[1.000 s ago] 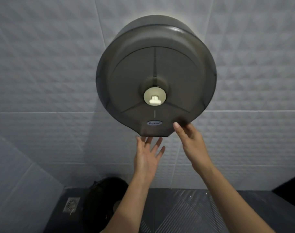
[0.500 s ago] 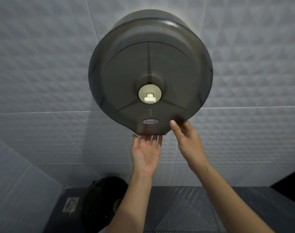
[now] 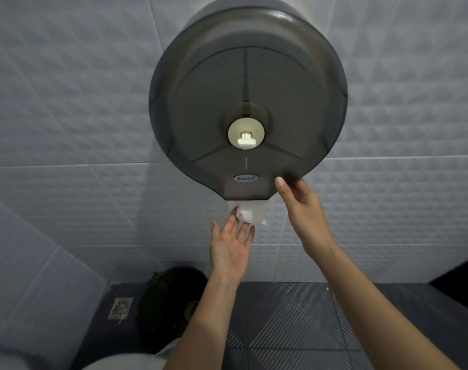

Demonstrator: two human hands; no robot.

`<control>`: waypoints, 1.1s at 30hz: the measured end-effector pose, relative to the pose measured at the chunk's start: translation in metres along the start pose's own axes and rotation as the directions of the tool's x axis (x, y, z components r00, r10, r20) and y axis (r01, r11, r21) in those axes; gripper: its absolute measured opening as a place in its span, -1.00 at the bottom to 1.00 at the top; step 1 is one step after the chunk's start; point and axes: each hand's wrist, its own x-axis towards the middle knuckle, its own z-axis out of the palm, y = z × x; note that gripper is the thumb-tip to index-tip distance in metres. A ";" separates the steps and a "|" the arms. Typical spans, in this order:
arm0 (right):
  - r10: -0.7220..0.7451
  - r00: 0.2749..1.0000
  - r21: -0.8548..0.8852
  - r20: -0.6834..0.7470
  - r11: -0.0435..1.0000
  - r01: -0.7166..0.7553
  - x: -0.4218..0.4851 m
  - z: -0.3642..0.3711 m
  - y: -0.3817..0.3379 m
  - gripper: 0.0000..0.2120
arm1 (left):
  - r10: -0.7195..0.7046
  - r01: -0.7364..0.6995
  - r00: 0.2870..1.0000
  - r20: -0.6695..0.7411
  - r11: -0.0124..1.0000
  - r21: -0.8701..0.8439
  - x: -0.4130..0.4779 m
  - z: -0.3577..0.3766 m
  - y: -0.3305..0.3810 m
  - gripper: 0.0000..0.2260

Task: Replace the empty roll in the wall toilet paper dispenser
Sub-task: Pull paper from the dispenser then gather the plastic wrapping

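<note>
1. Head camera view: a big round grey dispenser (image 3: 247, 100) hangs on a white tiled wall (image 3: 67, 102).
2. Its cover is closed, with a pale round lock (image 3: 246, 135) in the middle and a small blue label (image 3: 245, 178) lower down.
3. A bit of white toilet paper (image 3: 250, 212) sticks out of the slot at the bottom.
4. The left hand (image 3: 231, 245) is under the slot, palm up, fingers spread apart — its fingertips touch the paper.
5. The right hand (image 3: 303, 209) reaches up to the bottom right edge of the cover, with the thumb on the front. Its other fingers are hidden, so the grip cannot be told.
6. Down below is a dark tiled floor (image 3: 307, 316), a metal drain (image 3: 120, 308) and a black bin (image 3: 168, 303) — both well apart from the hands.
</note>
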 end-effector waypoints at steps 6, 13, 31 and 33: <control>0.122 0.991 -0.209 -0.059 0.969 -0.132 0.000 0.001 0.018 -0.60 | -0.069 0.069 0.998 -0.007 0.991 0.117 -0.007 -0.027 -0.016 -0.46; 0.399 0.915 -0.266 0.063 0.890 -0.370 0.006 0.026 0.033 -0.42 | -0.159 0.174 0.984 -0.079 0.950 0.260 -0.027 -0.051 -0.034 -0.54; 0.474 0.876 0.128 -0.089 0.878 -0.462 -0.022 0.009 0.101 -0.79 | -0.203 0.263 0.936 -0.289 0.946 0.189 -0.038 -0.084 -0.046 -0.57; 0.533 0.836 0.162 -0.131 0.843 -0.513 -0.028 0.001 0.113 -0.78 | -0.200 0.258 0.934 -0.297 0.951 0.170 -0.036 -0.085 -0.046 -0.56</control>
